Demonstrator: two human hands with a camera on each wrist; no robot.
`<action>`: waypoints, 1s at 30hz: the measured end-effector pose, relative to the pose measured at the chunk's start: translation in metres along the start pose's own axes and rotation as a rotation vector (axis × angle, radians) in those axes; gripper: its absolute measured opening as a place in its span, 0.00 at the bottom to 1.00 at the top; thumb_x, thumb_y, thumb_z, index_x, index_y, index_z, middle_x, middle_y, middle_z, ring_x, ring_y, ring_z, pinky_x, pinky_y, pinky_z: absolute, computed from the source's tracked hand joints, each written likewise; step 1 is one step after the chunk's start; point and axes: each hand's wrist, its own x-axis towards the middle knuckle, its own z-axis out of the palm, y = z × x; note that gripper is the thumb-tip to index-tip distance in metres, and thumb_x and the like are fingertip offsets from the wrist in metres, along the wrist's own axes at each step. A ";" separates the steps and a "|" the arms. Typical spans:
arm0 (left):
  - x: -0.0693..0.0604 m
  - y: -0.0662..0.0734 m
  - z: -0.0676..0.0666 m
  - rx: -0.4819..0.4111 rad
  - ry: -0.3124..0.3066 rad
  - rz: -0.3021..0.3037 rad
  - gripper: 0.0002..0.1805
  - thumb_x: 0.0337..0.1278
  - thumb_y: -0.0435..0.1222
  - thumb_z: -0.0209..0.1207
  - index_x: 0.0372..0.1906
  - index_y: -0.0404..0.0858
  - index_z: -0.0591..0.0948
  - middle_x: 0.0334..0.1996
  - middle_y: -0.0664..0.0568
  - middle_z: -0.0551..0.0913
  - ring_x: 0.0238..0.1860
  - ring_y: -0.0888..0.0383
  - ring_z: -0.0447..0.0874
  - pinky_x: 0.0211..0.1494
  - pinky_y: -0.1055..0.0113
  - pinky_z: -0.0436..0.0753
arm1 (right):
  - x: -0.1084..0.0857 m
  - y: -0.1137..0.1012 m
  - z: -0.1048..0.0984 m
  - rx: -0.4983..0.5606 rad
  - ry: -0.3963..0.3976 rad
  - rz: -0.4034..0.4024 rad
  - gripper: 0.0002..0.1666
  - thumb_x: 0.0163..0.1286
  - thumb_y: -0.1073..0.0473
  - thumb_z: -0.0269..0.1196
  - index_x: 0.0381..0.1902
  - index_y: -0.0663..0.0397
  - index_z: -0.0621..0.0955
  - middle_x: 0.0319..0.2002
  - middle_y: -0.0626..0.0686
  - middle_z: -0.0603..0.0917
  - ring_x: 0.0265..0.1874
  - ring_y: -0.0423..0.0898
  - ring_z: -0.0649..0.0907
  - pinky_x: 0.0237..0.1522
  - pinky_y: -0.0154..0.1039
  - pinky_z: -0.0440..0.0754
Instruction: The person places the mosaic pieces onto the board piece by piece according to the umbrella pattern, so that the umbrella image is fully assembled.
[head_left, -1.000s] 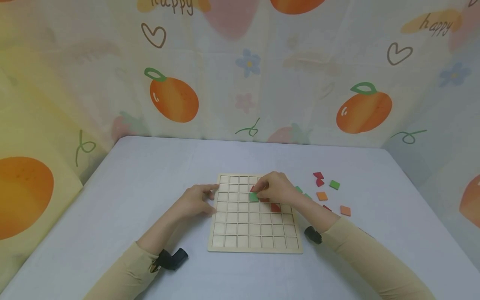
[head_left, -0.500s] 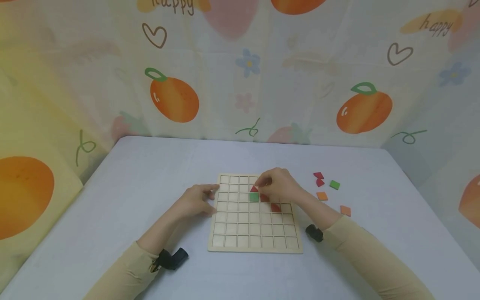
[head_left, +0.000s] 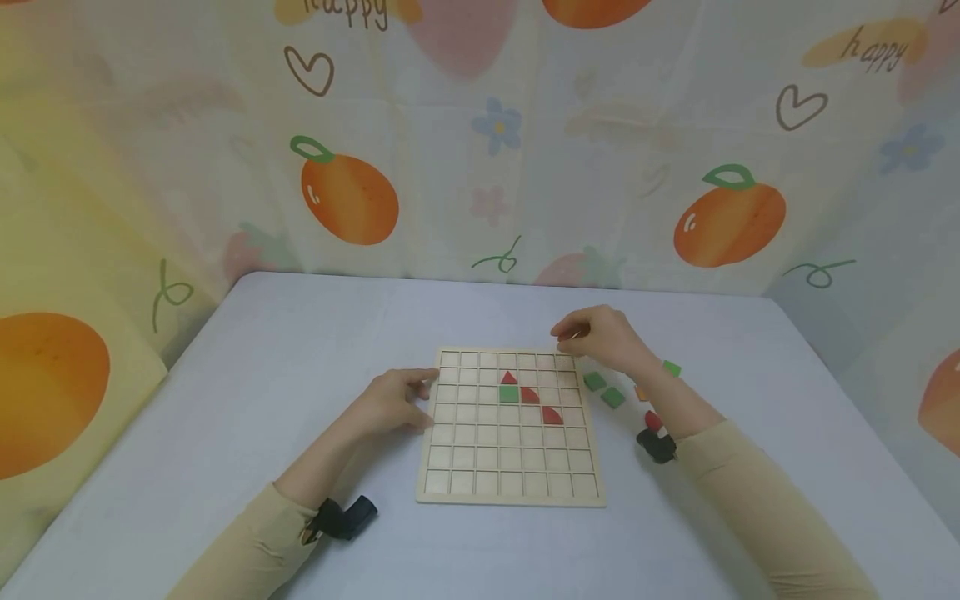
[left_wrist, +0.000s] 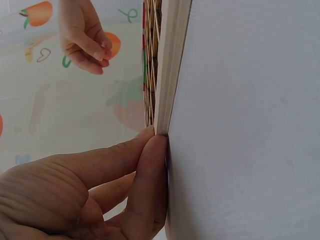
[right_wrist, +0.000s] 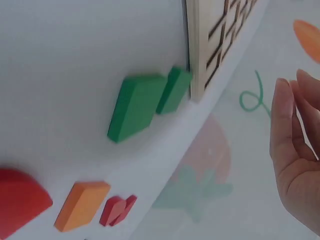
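The left hand [head_left: 390, 402] touches the left edge of the wooden grid board [head_left: 463, 482], index finger and thumb apart; in the left wrist view its fingertips [left_wrist: 152, 142] press on the board's side [left_wrist: 172, 65]. On the grid lie a red triangle [head_left: 509, 377], a green square [head_left: 509, 394] just below it, and two red quarter-round pieces [head_left: 529, 396] [head_left: 552, 415]. Beyond the board's back right corner, the right hand [head_left: 606, 337] hovers with loosely bent fingers, nothing visible between them; the right wrist view shows it [right_wrist: 300, 145] at the right side.
Two green squares [head_left: 595, 381] [head_left: 613, 397] lie just right of the board. Farther right are another green square [head_left: 672, 368], a partly covered orange piece [head_left: 641, 393] and a red piece [head_left: 653, 421] near the right wrist's black camera [head_left: 657, 446]. A patterned cloth [head_left: 450, 167] hangs behind the table.
The right hand has left the red triangle and moved back and to the right, off the grid, uncovering the pieces there. The left hand and board have not moved.
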 end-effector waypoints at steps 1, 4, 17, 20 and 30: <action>0.000 0.000 0.000 0.001 0.000 0.001 0.44 0.39 0.26 0.70 0.70 0.37 0.71 0.44 0.47 0.79 0.25 0.61 0.73 0.31 0.70 0.76 | 0.000 0.003 -0.004 0.002 0.009 0.001 0.16 0.65 0.58 0.66 0.51 0.55 0.85 0.45 0.55 0.88 0.38 0.46 0.86 0.42 0.37 0.81; -0.001 -0.001 0.000 0.000 0.003 0.006 0.44 0.39 0.26 0.70 0.70 0.37 0.71 0.44 0.46 0.80 0.25 0.61 0.72 0.31 0.69 0.76 | -0.001 0.011 -0.014 0.006 0.033 0.018 0.18 0.66 0.57 0.66 0.53 0.54 0.85 0.46 0.56 0.88 0.40 0.46 0.87 0.46 0.40 0.82; -0.001 0.000 0.000 0.014 -0.001 0.005 0.44 0.39 0.26 0.70 0.70 0.37 0.71 0.45 0.46 0.80 0.23 0.62 0.73 0.31 0.69 0.75 | -0.016 0.067 -0.065 -0.029 0.046 0.149 0.25 0.68 0.53 0.62 0.60 0.56 0.79 0.52 0.61 0.85 0.46 0.50 0.85 0.57 0.53 0.81; -0.001 0.001 0.000 0.020 0.001 0.003 0.44 0.39 0.26 0.70 0.70 0.38 0.71 0.44 0.47 0.80 0.23 0.62 0.73 0.31 0.70 0.76 | -0.021 0.080 -0.072 -0.030 0.037 0.174 0.26 0.68 0.52 0.62 0.61 0.57 0.78 0.52 0.62 0.84 0.47 0.52 0.84 0.58 0.54 0.81; -0.001 0.001 0.001 0.008 0.006 0.007 0.44 0.39 0.25 0.70 0.70 0.36 0.71 0.44 0.47 0.79 0.23 0.62 0.75 0.31 0.70 0.78 | -0.033 0.121 -0.081 -0.054 0.006 0.282 0.26 0.66 0.52 0.65 0.59 0.56 0.79 0.54 0.61 0.82 0.51 0.55 0.79 0.51 0.50 0.84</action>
